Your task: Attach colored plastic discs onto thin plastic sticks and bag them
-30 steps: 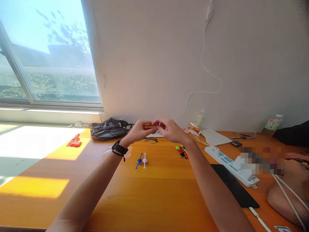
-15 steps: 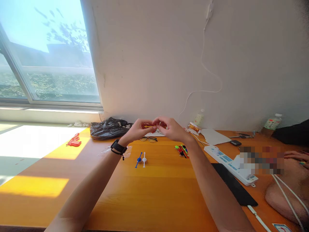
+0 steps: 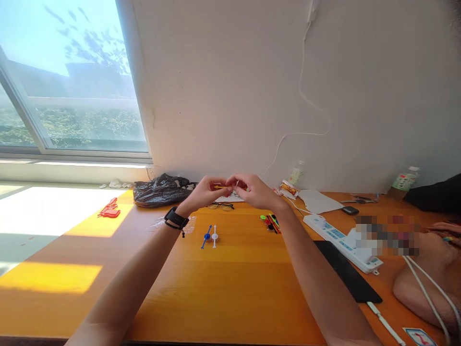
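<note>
My left hand [image 3: 212,190] and my right hand [image 3: 248,189] meet in front of me, raised over the far part of the desk. Both have their fingers closed around a small yellow arrow pointer [image 3: 219,187], whose tip shows on the left; its other end is hidden by fingertips. Below them, a blue arrow spinner [image 3: 207,237] and a white arrow spinner [image 3: 215,237] lie side by side on the wooden desk [image 3: 223,288]. Near my right wrist lies a small pile of coloured arrow and disc pieces [image 3: 271,223], partly covered by the forearm.
Eyeglasses [image 3: 221,206], a black plastic bag [image 3: 162,191] and a red toy gun [image 3: 110,208] lie toward the back and left. At right are a white power strip [image 3: 333,235], a black tablet-like slab [image 3: 351,274], cables and another person's arm [image 3: 414,283].
The view has shifted slightly. My hands stay together on the yellow arrow pointer with hardly any movement, and a bit more of the pointer shows between the fingers.
</note>
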### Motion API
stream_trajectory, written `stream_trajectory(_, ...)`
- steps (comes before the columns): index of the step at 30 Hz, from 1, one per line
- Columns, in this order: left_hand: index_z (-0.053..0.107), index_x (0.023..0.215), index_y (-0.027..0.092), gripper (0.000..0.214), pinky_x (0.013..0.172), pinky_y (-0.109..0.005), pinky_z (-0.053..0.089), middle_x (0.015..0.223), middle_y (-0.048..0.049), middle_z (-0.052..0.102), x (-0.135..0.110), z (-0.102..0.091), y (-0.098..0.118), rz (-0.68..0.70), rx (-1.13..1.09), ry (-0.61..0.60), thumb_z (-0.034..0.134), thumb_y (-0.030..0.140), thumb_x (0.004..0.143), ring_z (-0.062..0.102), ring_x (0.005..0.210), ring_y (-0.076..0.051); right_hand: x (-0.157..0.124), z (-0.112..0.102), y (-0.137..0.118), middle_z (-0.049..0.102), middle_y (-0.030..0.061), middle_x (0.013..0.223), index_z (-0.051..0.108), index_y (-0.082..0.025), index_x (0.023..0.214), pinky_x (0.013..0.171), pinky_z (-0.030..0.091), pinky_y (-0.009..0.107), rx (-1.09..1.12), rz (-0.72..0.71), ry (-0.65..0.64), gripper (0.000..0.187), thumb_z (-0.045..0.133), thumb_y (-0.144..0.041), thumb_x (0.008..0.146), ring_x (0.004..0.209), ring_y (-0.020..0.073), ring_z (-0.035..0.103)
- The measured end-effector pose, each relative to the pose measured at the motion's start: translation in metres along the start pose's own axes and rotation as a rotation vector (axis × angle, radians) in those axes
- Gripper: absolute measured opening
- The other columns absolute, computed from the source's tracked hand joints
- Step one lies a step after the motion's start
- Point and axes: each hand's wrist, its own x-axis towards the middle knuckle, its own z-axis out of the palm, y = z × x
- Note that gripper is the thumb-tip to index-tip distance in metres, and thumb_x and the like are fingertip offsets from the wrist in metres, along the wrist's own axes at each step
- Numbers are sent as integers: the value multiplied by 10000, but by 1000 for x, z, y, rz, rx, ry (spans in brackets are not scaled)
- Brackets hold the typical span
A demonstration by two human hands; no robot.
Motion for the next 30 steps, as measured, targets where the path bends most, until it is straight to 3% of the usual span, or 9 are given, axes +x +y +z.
stream_trajectory(19,802,988,115,297,715,-271,545,845,-80,769,-1,-1,1,-13,29,25,752,399,915,712,801,-191,2,4,3,746,34,936,732,-197,1058,673,433,273,1,-6,19,254,528,-155,912,759,154,604)
stream_trajectory(30,807,1063,106,365,703,-257,560,894,-103,796,0,-1,3,-18,26,59,777,436,909,733,804,-194,3,4,2,741,45,970,707,-192,1033,670,441,267,25,-43,64,206,528,-170,934,744,142,614)
